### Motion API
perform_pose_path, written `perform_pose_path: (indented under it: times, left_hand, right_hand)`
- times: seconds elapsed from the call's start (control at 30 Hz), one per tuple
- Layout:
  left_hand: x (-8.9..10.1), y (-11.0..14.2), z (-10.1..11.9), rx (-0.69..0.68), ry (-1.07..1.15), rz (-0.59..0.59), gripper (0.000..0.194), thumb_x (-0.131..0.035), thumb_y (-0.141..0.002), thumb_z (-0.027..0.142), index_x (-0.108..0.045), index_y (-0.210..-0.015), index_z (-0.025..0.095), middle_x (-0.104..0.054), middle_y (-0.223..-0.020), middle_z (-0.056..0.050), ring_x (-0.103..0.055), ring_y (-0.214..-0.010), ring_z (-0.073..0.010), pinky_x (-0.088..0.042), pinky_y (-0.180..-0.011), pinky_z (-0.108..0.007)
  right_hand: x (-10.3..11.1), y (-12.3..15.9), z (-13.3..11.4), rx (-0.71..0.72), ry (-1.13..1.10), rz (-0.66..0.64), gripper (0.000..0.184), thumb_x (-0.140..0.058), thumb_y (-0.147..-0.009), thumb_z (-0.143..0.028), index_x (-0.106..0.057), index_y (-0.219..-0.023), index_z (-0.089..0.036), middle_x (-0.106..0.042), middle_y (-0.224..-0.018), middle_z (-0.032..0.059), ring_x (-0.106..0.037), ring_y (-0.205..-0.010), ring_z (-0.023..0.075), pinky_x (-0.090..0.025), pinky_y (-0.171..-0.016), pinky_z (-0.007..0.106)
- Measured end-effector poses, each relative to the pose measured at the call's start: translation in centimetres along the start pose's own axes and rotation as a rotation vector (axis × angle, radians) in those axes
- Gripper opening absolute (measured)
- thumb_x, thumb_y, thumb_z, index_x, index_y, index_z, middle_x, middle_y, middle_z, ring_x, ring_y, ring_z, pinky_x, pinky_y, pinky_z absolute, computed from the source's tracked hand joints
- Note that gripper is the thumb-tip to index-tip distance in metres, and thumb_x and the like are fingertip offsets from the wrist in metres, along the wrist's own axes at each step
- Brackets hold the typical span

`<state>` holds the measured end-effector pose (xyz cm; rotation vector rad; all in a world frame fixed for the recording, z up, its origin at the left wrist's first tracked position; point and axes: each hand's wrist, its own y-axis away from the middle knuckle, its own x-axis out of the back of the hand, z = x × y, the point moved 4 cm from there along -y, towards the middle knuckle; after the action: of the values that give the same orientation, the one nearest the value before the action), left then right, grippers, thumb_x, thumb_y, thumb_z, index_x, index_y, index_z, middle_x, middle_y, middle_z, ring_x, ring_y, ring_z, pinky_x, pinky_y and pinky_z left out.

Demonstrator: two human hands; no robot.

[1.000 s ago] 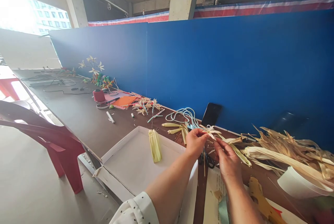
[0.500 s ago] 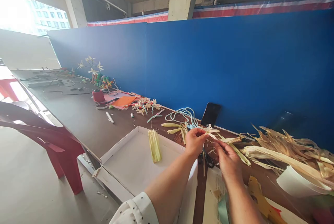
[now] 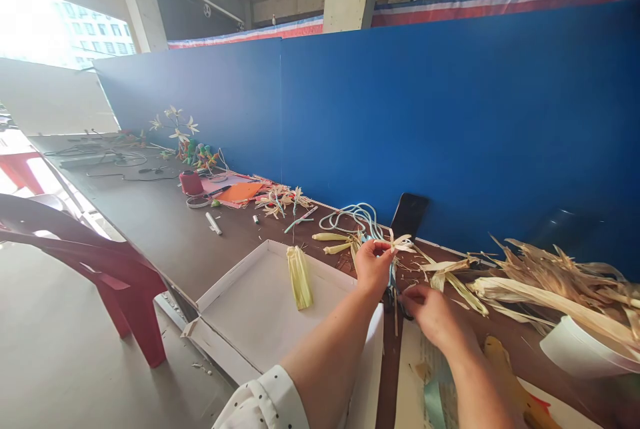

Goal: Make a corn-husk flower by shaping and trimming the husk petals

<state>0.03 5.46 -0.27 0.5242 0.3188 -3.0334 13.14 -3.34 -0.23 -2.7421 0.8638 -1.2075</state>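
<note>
My left hand (image 3: 374, 267) is raised over the table, fingers pinched on a small pale husk flower (image 3: 400, 242). My right hand (image 3: 434, 314) has come down to the tabletop next to black scissors (image 3: 395, 299); its fingers are curled and touch them, though a firm grip cannot be made out. Dried corn husks (image 3: 545, 282) lie piled to the right. A folded yellow-green husk bundle (image 3: 299, 276) lies in the white shallow box (image 3: 240, 312) on the left.
A black phone (image 3: 409, 216) leans on the blue partition (image 3: 450, 122), light blue cord (image 3: 353, 217) beside it. A white bowl (image 3: 580, 352) sits at right. Finished husk flowers (image 3: 280, 201), orange paper (image 3: 240, 192) and a red cup (image 3: 191, 183) lie farther along. A red plastic chair (image 3: 95, 269) stands left.
My right hand let go of the husk piece and dropped down to the scissors on the table. My left hand lifted the flower slightly.
</note>
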Motion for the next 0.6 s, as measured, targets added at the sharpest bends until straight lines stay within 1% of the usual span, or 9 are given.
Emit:
perform_pose_path:
  times: [0.1,0.17,0.23,0.3,0.37,0.43,0.53,0.6]
  left_hand:
    - [0.0,-0.1,-0.3,-0.004,-0.026,-0.006,0.011,-0.070,-0.065,0.025,-0.065,-0.071,0.017,-0.063,-0.069,-0.001,-0.053,-0.065,-0.0112,-0.042,-0.064,-0.023]
    - [-0.1,0.0,-0.4,-0.005,-0.032,-0.016,0.012,-0.070,-0.065,0.025,-0.065,-0.071,0.017,-0.063,-0.070,-0.001,-0.053,-0.066,-0.0114,-0.042,-0.065,-0.023]
    - [-0.1,0.1,-0.3,0.002,-0.024,-0.025,0.011,-0.070,-0.065,0.025,-0.065,-0.071,0.017,-0.063,-0.069,-0.001,-0.053,-0.066,-0.0114,-0.042,-0.065,-0.023]
    - [-0.1,0.2,-0.1,0.017,-0.004,-0.028,0.011,-0.070,-0.064,0.024,-0.064,-0.070,0.016,-0.062,-0.068,0.000,-0.053,-0.065,-0.0113,-0.042,-0.066,-0.023]
    - [-0.1,0.3,0.2,0.031,0.029,-0.027,0.011,-0.070,-0.063,0.023,-0.063,-0.069,0.016,-0.061,-0.067,0.000,-0.053,-0.065,-0.0113,-0.042,-0.066,-0.023]
    - [-0.1,0.3,0.3,0.032,0.055,-0.025,0.010,-0.069,-0.063,0.022,-0.063,-0.068,0.016,-0.061,-0.066,0.000,-0.053,-0.065,-0.0112,-0.042,-0.066,-0.023]
    - [-0.1,0.2,0.3,0.002,0.052,-0.022,0.009,-0.068,-0.064,0.021,-0.063,-0.068,0.016,-0.061,-0.067,0.000,-0.053,-0.065,-0.0110,-0.041,-0.066,-0.023]
    - [-0.1,0.2,0.4,-0.015,0.045,-0.020,0.008,-0.067,-0.065,0.022,-0.062,-0.069,0.017,-0.062,-0.068,0.000,-0.053,-0.065,-0.0109,-0.041,-0.065,-0.023]
  right_hand:
    - [-1.5,0.4,-0.2,-0.005,0.154,-0.111,0.010,-0.069,-0.059,-0.033,-0.069,-0.067,-0.027,-0.069,-0.065,0.0033,-0.060,-0.057,0.0232,-0.036,-0.054,0.032]
    - [-2.1,0.6,-0.5,-0.005,0.232,-0.139,0.012,-0.064,-0.063,-0.027,-0.069,-0.074,-0.025,-0.070,-0.072,0.0061,-0.063,-0.065,0.0257,-0.037,-0.057,0.033]
    - [-2.7,0.6,-0.8,-0.005,0.284,-0.164,0.014,-0.060,-0.064,-0.022,-0.068,-0.075,-0.023,-0.070,-0.074,0.0083,-0.064,-0.068,0.0262,-0.037,-0.057,0.033]
    - [-3.0,0.6,-1.0,-0.007,0.313,-0.180,0.013,-0.058,-0.062,-0.018,-0.066,-0.072,-0.022,-0.069,-0.071,0.0093,-0.064,-0.066,0.0256,-0.038,-0.056,0.032]
    - [-2.9,0.6,-1.2,-0.004,0.324,-0.175,0.012,-0.057,-0.062,-0.018,-0.066,-0.071,-0.021,-0.069,-0.069,0.0101,-0.064,-0.065,0.0259,-0.038,-0.055,0.032]
    - [-2.3,0.6,-1.3,0.012,0.319,-0.148,0.015,-0.057,-0.063,-0.021,-0.067,-0.074,-0.021,-0.069,-0.070,0.0107,-0.065,-0.068,0.0270,-0.038,-0.056,0.033]
    - [-1.2,0.4,-1.3,0.038,0.277,-0.090,0.018,-0.056,-0.066,-0.026,-0.069,-0.078,-0.022,-0.070,-0.071,0.0098,-0.065,-0.070,0.0275,-0.038,-0.056,0.033]
    - [-0.3,0.2,-0.9,0.037,0.229,-0.031,0.018,-0.058,-0.065,-0.029,-0.070,-0.078,-0.023,-0.070,-0.069,0.0079,-0.065,-0.066,0.0266,-0.038,-0.054,0.032]
